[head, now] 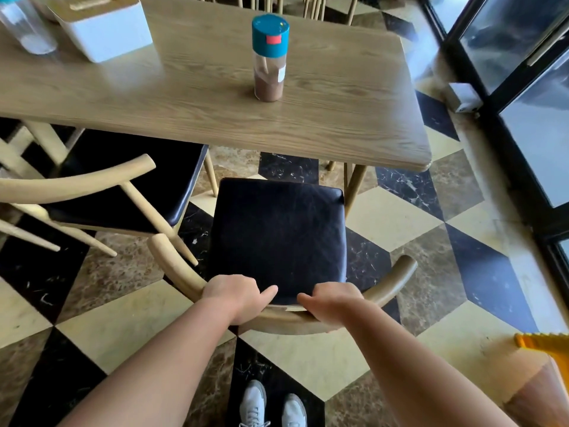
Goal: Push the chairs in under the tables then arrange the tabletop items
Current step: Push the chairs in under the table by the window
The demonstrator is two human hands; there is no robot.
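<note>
A wooden chair with a black seat cushion (278, 235) stands in front of me, clear of the wooden table (323, 131). Its curved backrest rail (397, 282) is gripped by both hands. My left hand (238, 295) holds the rail left of centre, my right hand (334, 300) right of centre. On the table stand a clear shaker with a teal lid (269, 57), a white napkin box (101, 27) and a clear bottle (26, 26) at the far left.
A second chair (123, 180) sits at the left, partly under the table. Glass doors with black frames (517, 97) line the right side. A yellow object (545, 342) is at the lower right. The floor is chequered tile.
</note>
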